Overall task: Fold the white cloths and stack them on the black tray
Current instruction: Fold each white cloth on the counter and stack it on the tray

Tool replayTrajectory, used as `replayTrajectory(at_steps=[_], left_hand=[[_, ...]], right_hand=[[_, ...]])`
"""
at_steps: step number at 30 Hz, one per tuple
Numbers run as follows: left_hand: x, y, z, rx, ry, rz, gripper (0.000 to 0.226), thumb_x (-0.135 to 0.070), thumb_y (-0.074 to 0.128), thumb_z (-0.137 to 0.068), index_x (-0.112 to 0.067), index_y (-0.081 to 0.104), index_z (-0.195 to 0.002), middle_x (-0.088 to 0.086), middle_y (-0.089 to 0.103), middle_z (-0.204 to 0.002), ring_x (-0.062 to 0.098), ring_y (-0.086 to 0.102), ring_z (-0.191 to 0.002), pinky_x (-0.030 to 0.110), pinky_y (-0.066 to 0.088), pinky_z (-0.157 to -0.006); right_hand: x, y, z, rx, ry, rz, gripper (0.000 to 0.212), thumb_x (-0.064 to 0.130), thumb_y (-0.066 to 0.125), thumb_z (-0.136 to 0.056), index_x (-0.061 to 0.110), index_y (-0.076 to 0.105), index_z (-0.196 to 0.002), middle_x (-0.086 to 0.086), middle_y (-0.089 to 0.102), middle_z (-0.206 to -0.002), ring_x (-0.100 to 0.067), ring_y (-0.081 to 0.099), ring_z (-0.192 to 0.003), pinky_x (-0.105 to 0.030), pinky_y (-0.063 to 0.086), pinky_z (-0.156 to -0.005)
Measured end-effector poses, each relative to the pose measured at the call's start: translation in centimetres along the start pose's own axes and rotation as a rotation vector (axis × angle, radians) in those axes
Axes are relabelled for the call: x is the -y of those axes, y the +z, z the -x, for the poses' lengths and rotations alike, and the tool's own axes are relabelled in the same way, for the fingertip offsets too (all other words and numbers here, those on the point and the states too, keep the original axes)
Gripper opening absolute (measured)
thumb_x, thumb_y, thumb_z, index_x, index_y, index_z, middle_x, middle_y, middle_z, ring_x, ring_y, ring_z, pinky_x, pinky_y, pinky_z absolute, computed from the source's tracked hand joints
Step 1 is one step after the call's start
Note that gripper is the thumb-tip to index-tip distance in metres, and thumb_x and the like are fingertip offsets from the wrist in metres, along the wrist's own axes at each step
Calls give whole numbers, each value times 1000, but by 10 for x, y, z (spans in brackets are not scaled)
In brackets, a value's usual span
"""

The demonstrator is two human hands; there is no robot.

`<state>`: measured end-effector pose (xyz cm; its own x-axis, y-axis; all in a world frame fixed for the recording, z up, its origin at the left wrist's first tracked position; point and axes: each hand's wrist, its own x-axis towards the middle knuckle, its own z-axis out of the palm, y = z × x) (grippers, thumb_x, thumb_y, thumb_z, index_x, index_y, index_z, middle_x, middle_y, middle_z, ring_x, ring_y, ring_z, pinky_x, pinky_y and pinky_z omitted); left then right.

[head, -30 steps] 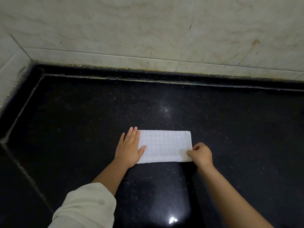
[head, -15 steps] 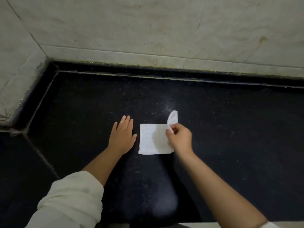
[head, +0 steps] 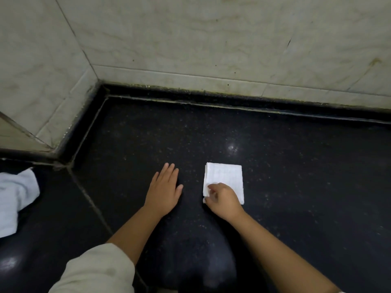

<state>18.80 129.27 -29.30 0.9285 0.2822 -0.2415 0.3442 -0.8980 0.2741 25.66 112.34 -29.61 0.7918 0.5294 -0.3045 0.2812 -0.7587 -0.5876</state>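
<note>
Cloth (head: 225,176) now folded square; right hand (head: 224,200) fingers curled pinching its 7 o'clock corner; left hand (head: 164,190) off cloth, flat, fingers straight. Stacking next.

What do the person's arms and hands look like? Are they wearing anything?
Both hands are bare: no gloves, rings or watch show on the left hand or the right hand. The left arm wears a pale, off-white sleeve pushed up, leaving the forearm bare. The right forearm is bare too.

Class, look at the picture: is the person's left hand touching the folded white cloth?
No. The left hand lies flat on the black counter, apart from the folded white cloth.
</note>
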Motion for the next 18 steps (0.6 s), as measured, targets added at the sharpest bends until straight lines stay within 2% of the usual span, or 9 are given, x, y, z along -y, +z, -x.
replayTrajectory(at_steps=[2,3,6,9,10,12,14,16,18], left_hand=[[-6,5,1,-20,53,44,54,-30,33,-99,-11,17,-147,2,8,-158,16,-1,-147,34,6,-119],[-9,9,1,-36,82,50,53,-30,34,-99,-12,19,-147,2,9,-158,16,0,-147,33,6,-119],[-20,17,-3,-59,170,102,48,-27,36,-98,-13,30,-144,2,17,-156,17,4,-146,34,9,-120],[-31,23,-8,-121,303,141,40,-22,47,-92,-6,54,-127,12,45,-142,28,31,-139,49,31,-112],[-35,25,-8,-153,340,147,38,-21,50,-89,-5,59,-122,14,51,-137,31,38,-135,49,34,-110],[-43,25,-6,-108,363,133,39,-23,51,-92,-6,54,-127,11,46,-141,27,31,-139,40,23,-114],[-48,29,-7,-74,377,88,47,-32,52,-92,-8,49,-132,7,40,-145,24,27,-141,35,18,-116],[-57,27,-6,-79,470,0,55,-44,66,-78,-8,60,-120,9,57,-130,28,49,-126,40,36,-106],[-71,33,-5,-82,520,-113,56,-47,83,-55,-14,71,-98,4,71,-103,22,68,-97,36,53,-86]], right_hand=[[-15,-12,10,-9,-36,9,37,9,57,-84,5,57,-120,-7,60,-119,-22,54,-112,-17,35,-88],[-22,-18,16,-78,-89,83,38,4,59,-79,6,60,-117,-7,62,-118,-24,54,-112,-23,36,-90],[-49,-23,25,-175,-172,382,50,-6,72,-47,13,70,-93,-3,69,-95,-29,66,-89,-34,43,-74],[-57,-21,24,-154,-179,426,52,-9,73,-37,15,72,-83,-2,71,-89,-27,68,-77,-34,53,-60],[-57,-21,23,-149,-193,406,49,-11,73,-39,13,72,-81,-3,71,-86,-28,67,-74,-35,55,-56],[-57,-24,19,-146,-210,361,37,-13,68,-49,8,72,-79,-8,71,-80,-30,65,-68,-38,58,-54],[-50,-30,19,-131,-179,294,29,-13,61,-64,3,71,-86,-14,71,-83,-35,63,-76,-43,58,-63],[-47,-40,20,-183,-163,228,28,-7,53,-79,0,68,-101,-18,69,-99,-36,60,-94,-41,52,-82],[-48,-55,27,-232,-137,125,29,-3,50,-83,0,65,-107,-17,67,-106,-31,59,-102,-34,46,-89]])
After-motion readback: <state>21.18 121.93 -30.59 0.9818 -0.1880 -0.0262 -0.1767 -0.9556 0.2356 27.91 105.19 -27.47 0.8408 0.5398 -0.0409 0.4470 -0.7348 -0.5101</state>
